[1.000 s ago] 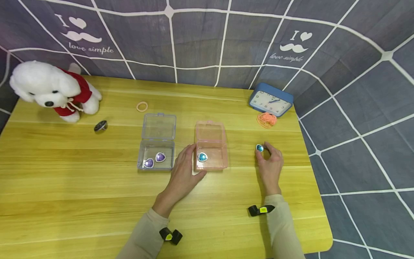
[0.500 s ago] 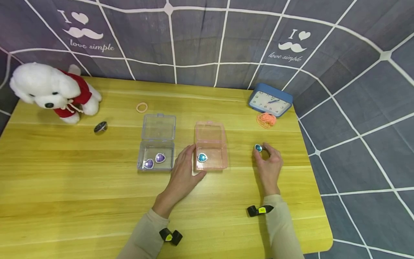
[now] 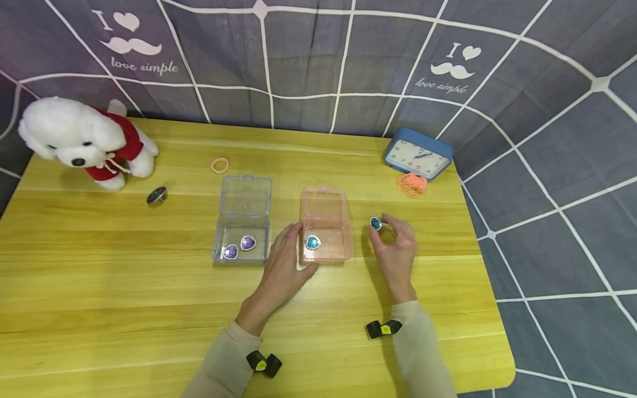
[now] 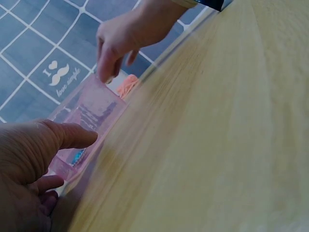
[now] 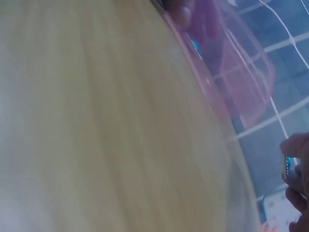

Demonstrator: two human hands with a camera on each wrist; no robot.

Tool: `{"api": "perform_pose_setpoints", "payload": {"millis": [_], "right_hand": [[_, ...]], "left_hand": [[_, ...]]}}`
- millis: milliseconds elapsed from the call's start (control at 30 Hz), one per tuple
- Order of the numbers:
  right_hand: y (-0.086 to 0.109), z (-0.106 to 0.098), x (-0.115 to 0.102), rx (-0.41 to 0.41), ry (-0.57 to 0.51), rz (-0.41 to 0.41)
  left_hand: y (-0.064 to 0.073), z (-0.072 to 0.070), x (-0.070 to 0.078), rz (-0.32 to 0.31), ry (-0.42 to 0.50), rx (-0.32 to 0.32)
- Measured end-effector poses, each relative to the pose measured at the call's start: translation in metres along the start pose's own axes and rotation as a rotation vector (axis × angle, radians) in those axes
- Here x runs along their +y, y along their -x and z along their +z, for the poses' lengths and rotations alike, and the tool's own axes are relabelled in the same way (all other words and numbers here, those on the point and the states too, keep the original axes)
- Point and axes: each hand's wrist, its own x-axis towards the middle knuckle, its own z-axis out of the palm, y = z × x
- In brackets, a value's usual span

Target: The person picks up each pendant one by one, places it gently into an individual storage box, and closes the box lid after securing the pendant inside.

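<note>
My right hand pinches a blue gem with a sparkly silver rim between thumb and fingertips, to the right of a pink clear plastic box. The gem's beaded edge also shows in the right wrist view. My left hand rests against the pink box, its fingers along the left wall and its thumb near the front corner. The lid lies open toward the back. Inside sits a blue heart-shaped gem. Left of that hand stands a bluish clear box, also with its lid back, holding two purple heart-shaped gems.
A blue alarm clock stands at the back right, with coral-coloured cord before it. At the left are a white plush dog and a dark round-topped object. A pale ring lies behind the bluish box.
My right hand has moved left toward the pink box, carrying the blue gem. The left hand and both boxes have stayed in place.
</note>
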Motion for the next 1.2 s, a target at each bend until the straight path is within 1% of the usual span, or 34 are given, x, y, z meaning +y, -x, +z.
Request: {"api": "perform_pose_setpoints", "payload": {"millis": [200, 400, 600, 800, 900, 1200], "right_hand": [[0.005, 0.008, -0.022, -0.033, -0.069, -0.074], [0.013, 0.015, -0.037, -0.086, -0.085, -0.106], [0.018, 0.023, -0.045, -0.127, -0.080, -0.167], [0.020, 0.028, -0.051, -0.191, -0.028, -0.214], [0.020, 0.030, -0.053, -0.217, 0.000, -0.221], [0.016, 0.028, -0.061, -0.313, 0.072, -0.177]], "left_hand": [[0.000, 0.001, 0.000, 0.009, 0.001, 0.003], [-0.001, 0.001, -0.001, 0.012, -0.005, 0.009], [-0.001, 0.001, -0.001, 0.019, -0.013, 0.019], [-0.001, 0.001, 0.000, 0.020, -0.016, 0.016], [-0.001, 0.000, 0.000, 0.019, -0.013, 0.009], [0.001, -0.001, -0.001, 0.013, -0.012, 0.002]]}}
